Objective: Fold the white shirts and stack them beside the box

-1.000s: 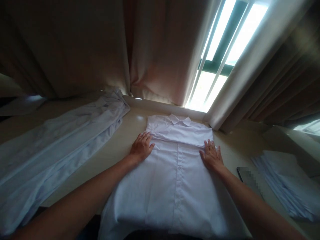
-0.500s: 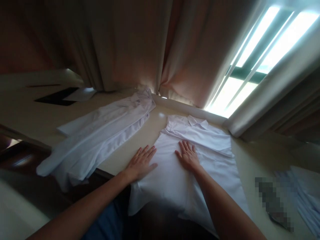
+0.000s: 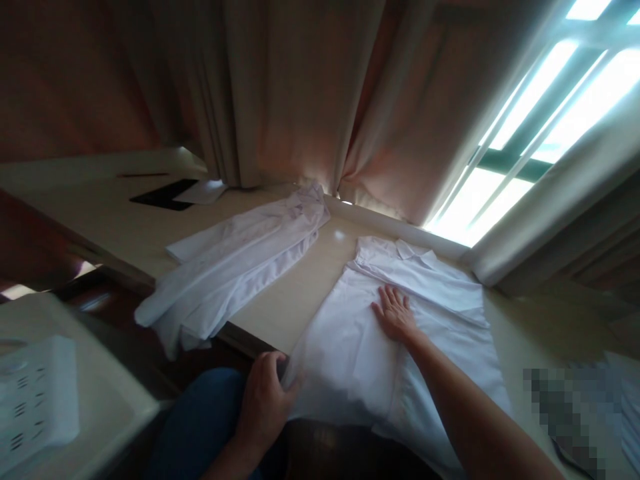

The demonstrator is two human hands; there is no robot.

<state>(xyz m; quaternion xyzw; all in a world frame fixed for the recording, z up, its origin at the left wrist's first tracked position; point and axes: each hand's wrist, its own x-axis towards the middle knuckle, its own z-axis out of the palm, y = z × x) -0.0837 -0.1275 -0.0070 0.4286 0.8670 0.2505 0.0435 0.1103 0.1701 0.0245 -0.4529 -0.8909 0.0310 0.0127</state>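
Note:
A white collared shirt (image 3: 350, 353) lies spread over the table, its collar toward the window and its lower end hanging past the front edge. My right hand (image 3: 396, 316) rests flat on the middle of it, fingers spread. At the table's front edge, my left hand (image 3: 265, 397) is curled closed at the shirt's left lower edge, the thumb slightly blurred over the cloth. Left of this shirt, a second white garment (image 3: 240, 257), folded lengthwise, lies across the table with one end hanging over the edge.
The pale table (image 3: 295, 307) runs along beige curtains (image 3: 300, 100) below a bright window (image 3: 505, 180). A black flat item (image 3: 157, 195) and a white sheet (image 3: 200, 193) lie at the back left. A white slotted plastic box (image 3: 45, 393) stands lower left. Folded cloth (image 3: 627, 400) lies far right.
My left hand has left its flat place on the shirt, moved down to the lower left edge and closed there. My right hand stays flat. The view has shifted left.

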